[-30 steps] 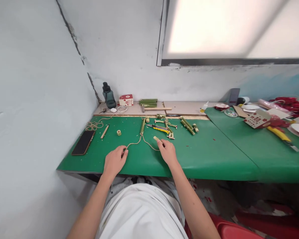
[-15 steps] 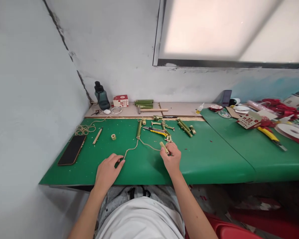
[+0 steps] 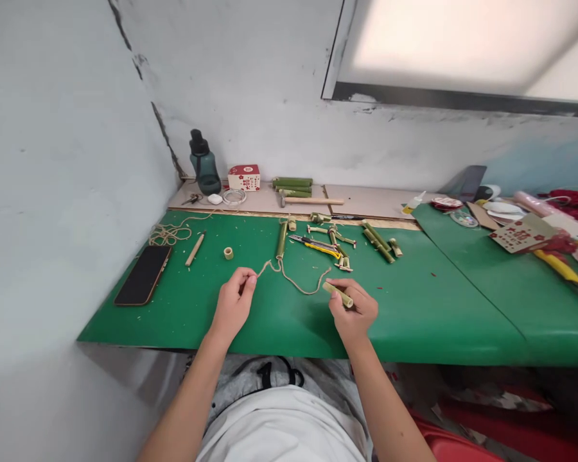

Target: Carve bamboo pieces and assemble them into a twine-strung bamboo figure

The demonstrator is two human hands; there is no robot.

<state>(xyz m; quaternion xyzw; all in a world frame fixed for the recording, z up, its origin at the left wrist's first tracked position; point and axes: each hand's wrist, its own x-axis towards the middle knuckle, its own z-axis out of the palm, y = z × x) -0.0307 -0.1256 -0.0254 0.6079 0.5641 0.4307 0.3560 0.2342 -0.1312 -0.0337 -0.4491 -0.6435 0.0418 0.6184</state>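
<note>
My left hand (image 3: 234, 300) pinches one end of a thin twine (image 3: 296, 287) between thumb and fingers. The twine runs to the lower end of an upright-lying green bamboo tube (image 3: 282, 241), and its other end lies loose on the table beside my right hand. My right hand (image 3: 354, 309) is closed around a short, pale green bamboo piece (image 3: 338, 295), its cut end facing right. Beyond the hands lie a yellow utility knife (image 3: 318, 246) and a small jointed bamboo figure (image 3: 336, 237). A bamboo ring (image 3: 228, 253) stands left of the tube.
On the green table (image 3: 414, 308) lie a phone (image 3: 143, 276), a twine coil (image 3: 166, 235), a pencil-like stick (image 3: 195, 250) and more bamboo pieces (image 3: 378, 242). Along the wall stand a bottle (image 3: 205, 165), a red-white box (image 3: 244, 178), a hammer (image 3: 311, 201) and a glue bottle (image 3: 414, 203).
My left hand has lifted and moved right with its twine end. The twine's other end has come free of my right hand, which keeps the bamboo piece. The view has shifted.
</note>
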